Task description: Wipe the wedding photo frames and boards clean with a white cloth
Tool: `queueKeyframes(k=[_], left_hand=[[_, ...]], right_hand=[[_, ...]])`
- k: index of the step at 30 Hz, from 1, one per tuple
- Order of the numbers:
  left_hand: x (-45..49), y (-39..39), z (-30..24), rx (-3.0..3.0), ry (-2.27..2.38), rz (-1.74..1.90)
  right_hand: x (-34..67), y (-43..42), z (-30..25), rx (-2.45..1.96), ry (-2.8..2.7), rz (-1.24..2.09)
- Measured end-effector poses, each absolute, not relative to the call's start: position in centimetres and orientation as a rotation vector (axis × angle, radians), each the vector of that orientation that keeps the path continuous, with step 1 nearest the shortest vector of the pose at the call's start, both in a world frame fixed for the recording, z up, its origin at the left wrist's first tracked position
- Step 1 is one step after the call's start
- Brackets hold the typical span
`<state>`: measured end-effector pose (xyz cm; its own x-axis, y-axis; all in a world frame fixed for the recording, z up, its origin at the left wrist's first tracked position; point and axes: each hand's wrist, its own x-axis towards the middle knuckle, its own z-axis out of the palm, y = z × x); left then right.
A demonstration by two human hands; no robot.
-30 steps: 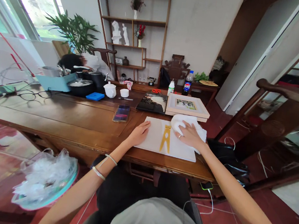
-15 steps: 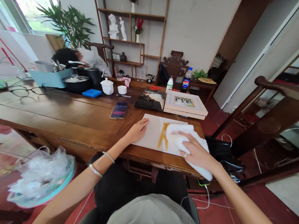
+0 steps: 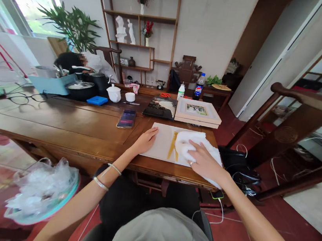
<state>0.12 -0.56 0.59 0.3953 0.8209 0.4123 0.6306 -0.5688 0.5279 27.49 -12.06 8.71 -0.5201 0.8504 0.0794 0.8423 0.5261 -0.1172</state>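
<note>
Near the front edge of the wooden table lies a flat white board [image 3: 162,140] with a yellow figure [image 3: 172,145] on it. My left hand [image 3: 145,140] rests on the board's left side, fingers stretched out and lying flat. Over on the right half, my right hand [image 3: 204,160] presses a bunched white towel [image 3: 197,138] against the board, gripping it. The towel covers the board's right part and the right side of the yellow figure, and it hangs toward the table's right corner.
Behind the board are a pale picture frame [image 3: 199,111], a dark photo panel [image 3: 159,107] and orange scissors [image 3: 165,95]. A phone [image 3: 126,118] lies left of the board. A basin of plastic bags [image 3: 43,190] stands below left. Another person [image 3: 97,62] sits beyond the table.
My right hand and the towel have shifted slightly left across the board, covering more of the yellow figure. My left hand has stayed on the board's left side.
</note>
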Motion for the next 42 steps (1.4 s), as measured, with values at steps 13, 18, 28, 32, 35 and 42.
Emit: queueKeyframes(k=[13,18,28,32,35,42], left_hand=[[0.1,-0.4,0.4,2.361,1.283,0.968],[0.0,-0.2,0.3,2.367,1.289,0.952],[0.1,-0.1,0.0,2.352,1.254,1.007],[0.1,-0.1,0.2,2.353,1.269,0.992],[0.0,-0.1,0.2,2.359,1.283,0.976],[-0.1,-0.2,0.2,2.349,1.269,0.973]], right_hand=[[30.7,-7.9,7.6,-1.544,-2.518,0.029],[28.8,-5.6,7.1,-1.723,-2.446,-0.105],[28.2,-15.8,8.8,-1.174,-2.654,0.126],[28.5,-13.8,8.4,-1.266,-2.574,0.059],[27.5,-9.7,7.6,-1.52,-2.465,-0.02],[23.4,-4.3,7.4,-1.759,-2.333,-0.016]])
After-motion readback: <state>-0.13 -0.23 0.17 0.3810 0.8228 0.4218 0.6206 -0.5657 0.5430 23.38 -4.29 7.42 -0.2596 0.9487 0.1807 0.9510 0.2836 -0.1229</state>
